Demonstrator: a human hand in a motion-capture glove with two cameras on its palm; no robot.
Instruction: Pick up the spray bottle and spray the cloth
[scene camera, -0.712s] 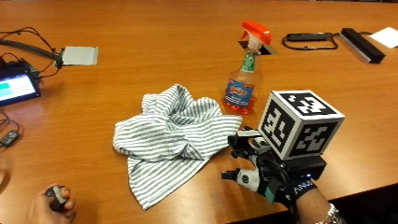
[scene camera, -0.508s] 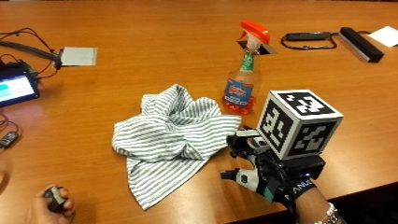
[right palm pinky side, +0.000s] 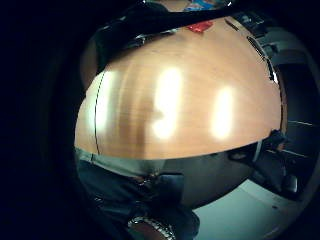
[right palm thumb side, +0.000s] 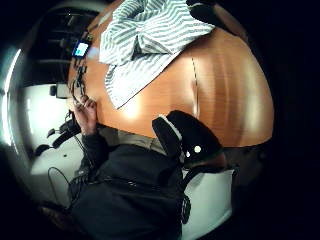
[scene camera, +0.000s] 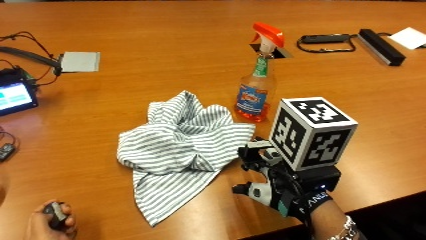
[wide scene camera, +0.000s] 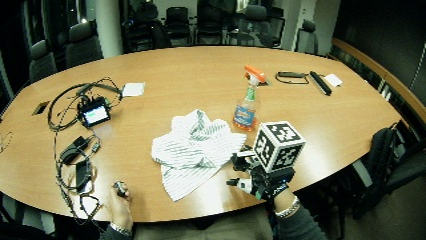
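Standing beyond the hands (scene camera: 266, 172): spray bottle (scene camera: 256, 90).

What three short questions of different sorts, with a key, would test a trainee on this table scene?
1. True or false: the gloved right hand grips the spray bottle.
2. What colour is the bottle's trigger top?
3. The striped cloth is: A) hanging over the bottle B) lying crumpled on the table beside the bottle C) held in the bare hand.

Key: 1 false, the hand is short of the upright bottle; 2 orange; 3 B.
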